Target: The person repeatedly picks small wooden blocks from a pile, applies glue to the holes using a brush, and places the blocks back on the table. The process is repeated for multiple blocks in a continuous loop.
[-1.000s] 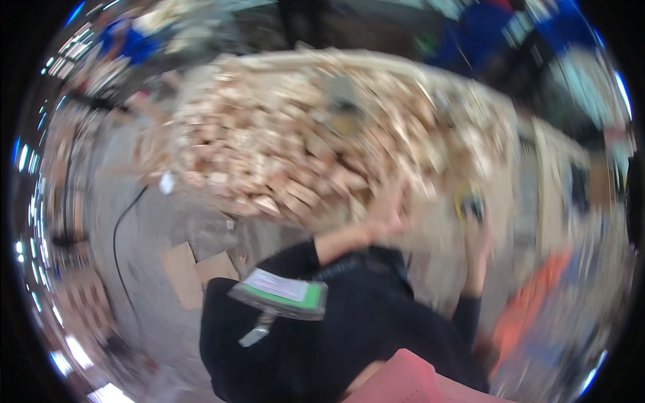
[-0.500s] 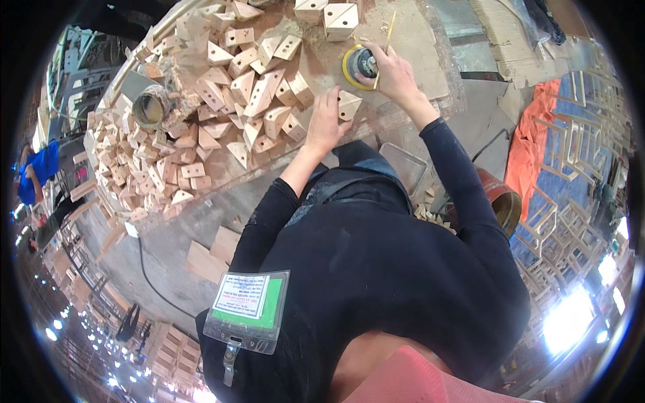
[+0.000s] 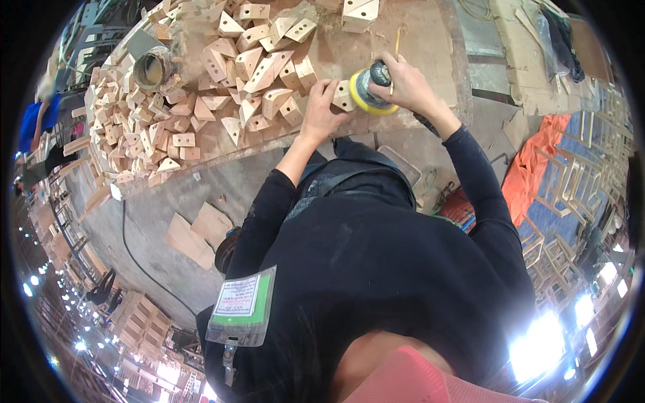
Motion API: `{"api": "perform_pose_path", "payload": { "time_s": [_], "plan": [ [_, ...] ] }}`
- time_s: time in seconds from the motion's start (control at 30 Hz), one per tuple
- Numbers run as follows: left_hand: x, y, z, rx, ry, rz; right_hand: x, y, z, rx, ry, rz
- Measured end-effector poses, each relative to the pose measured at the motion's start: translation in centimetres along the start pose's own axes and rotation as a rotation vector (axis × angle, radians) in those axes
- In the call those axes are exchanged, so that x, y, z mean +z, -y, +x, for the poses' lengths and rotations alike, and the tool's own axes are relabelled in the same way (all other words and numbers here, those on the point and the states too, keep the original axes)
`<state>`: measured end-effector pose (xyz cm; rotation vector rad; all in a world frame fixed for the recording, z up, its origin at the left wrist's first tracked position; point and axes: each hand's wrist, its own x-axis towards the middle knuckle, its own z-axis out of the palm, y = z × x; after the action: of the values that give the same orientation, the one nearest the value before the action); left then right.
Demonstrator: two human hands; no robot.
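My right hand (image 3: 411, 86) grips a round sander (image 3: 369, 93) with a yellow pad rim and a dark body. A thin yellowish stick or tube (image 3: 397, 41) rises beside that hand. My left hand (image 3: 324, 113) is closed on a small wooden block (image 3: 344, 96) with drilled holes, near the table's front edge. The sander's yellow rim meets the block's right side, covering part of it. To the left of my left hand lies a heap of loose, angled wooden blocks (image 3: 267, 70), many with two holes.
The worktable (image 3: 430, 40) is dusty. Two stacked blocks (image 3: 360, 12) stand at its far side. A round open can (image 3: 152, 70) sits among the heap. An orange sheet (image 3: 537, 164) and wooden frames (image 3: 581, 168) are at the right. A cable (image 3: 126, 235) runs along the floor.
The sander has moved nearer and tilted, and its rim now meets the block. My left hand has turned the block, so a face with holes shows. The whole view has shifted slightly.
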<state>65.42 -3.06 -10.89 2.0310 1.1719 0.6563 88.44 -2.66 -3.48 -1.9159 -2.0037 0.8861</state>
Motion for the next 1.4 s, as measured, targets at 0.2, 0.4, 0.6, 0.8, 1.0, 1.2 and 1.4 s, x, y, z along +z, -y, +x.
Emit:
{"api": "perform_pose_path", "payload": {
  "time_s": [0.2, 0.4, 0.6, 0.8, 1.0, 1.2, 1.4],
  "plan": [
    [-0.1, -0.1, -0.3, 0.002, -0.008, 0.035, -0.4, -2.0, -1.3, -0.02, -0.039, -0.061],
    [-1.3, -2.1, -0.3, -0.034, -0.058, -0.034, 0.4, -1.6, -1.2, 0.056, -0.325, -0.078],
    [-6.8, -5.3, -0.6, -0.124, -0.107, -0.241, 1.3, 0.4, 0.1, -0.044, -0.622, -0.351],
    [-14.2, -6.8, -1.7, -0.099, -0.193, -0.676, 2.1, 12.4, -3.0, -0.37, -0.451, 0.449],
    [-21.8, -4.9, -3.1, 0.008, -0.237, -0.707, 8.8, 26.2, -2.6, -0.288, -0.461, 0.991],
    [-31.1, -0.4, -5.2, -0.027, -0.385, -0.77, 9.4, 35.3, 2.0, -0.362, -0.269, 1.238],
    [-39.2, 4.5, -7.2, 0.023, -0.39, -0.571, 12.1, 41.4, 5.0, -0.263, -0.292, 1.146]
  ]
}}
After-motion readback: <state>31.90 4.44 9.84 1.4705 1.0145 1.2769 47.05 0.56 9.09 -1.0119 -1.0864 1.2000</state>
